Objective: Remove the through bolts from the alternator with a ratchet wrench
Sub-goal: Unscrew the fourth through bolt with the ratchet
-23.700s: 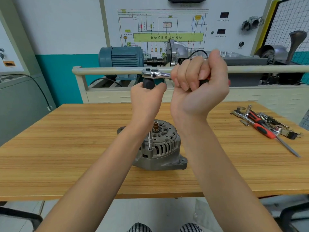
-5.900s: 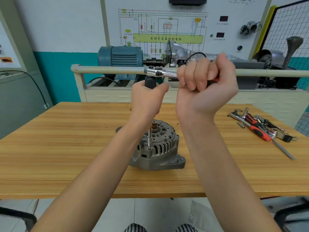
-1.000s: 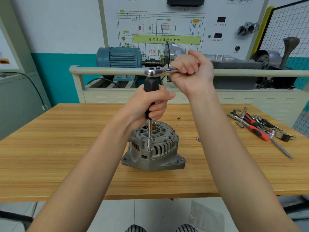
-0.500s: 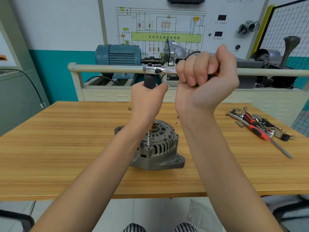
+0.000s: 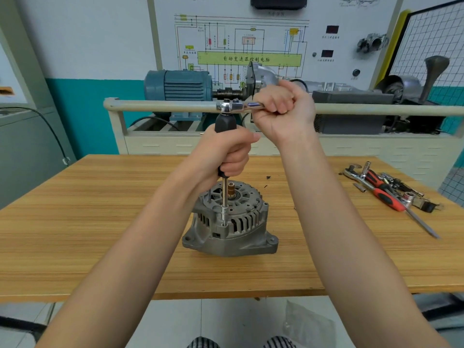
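1. Two hands, both mine, work one tool over the alternator (image 5: 229,222), which sits on the wooden table (image 5: 75,222) near its front edge, about midway between left and right.
2. My left hand (image 5: 226,154) is clenched around the black handle of the extension driver (image 5: 224,126), knuckles toward the right, thumb lying across the top of the fist. The forearm rises from the lower left, wrist bent slightly upward.
3. The driver's steel shaft (image 5: 225,194) drops upright out of the bottom of my fist; its socket end meets the through bolt (image 5: 224,224) on the near rim of the alternator housing. The bolt head itself is hidden by the socket.
4. My right hand (image 5: 283,114) grasps the ratchet wrench (image 5: 231,106) by its handle, fingers curled tight, palm side facing me. The handle is hidden inside the fist; only the chrome head and a short neck show, to the left of my knuckles.
5. The ratchet head sits on top of the black handle, the wrench lying level and pointing right.
6. My right forearm climbs steeply from the lower right, crossing in front of the table's right half.
7. A heap of spare tools (image 5: 386,189), among them a red-handled one, lies at the far right of the table, well apart from the alternator.
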`<move>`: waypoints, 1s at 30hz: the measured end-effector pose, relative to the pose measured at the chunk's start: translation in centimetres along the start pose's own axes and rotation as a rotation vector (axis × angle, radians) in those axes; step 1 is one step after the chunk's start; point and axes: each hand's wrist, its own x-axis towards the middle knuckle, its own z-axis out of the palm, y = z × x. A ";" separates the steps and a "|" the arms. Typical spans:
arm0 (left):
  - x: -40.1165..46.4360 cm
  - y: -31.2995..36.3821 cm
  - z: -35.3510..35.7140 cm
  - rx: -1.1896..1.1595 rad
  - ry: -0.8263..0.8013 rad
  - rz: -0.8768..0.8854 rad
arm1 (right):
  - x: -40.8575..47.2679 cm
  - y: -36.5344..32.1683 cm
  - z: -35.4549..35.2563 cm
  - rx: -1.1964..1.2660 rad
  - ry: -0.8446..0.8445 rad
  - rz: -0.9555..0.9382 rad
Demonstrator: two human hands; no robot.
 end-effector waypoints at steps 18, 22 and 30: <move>0.4 -0.6 0.4 0.036 0.264 0.052 | -4.7 1.9 1.8 -0.333 -0.173 -0.519; 0.1 -0.1 -1.5 -0.152 -0.125 -0.019 | -2.3 0.6 2.1 -0.228 -0.045 -0.233; -0.1 0.1 -0.5 -0.051 0.014 -0.053 | -1.0 0.8 0.7 0.066 -0.016 -0.093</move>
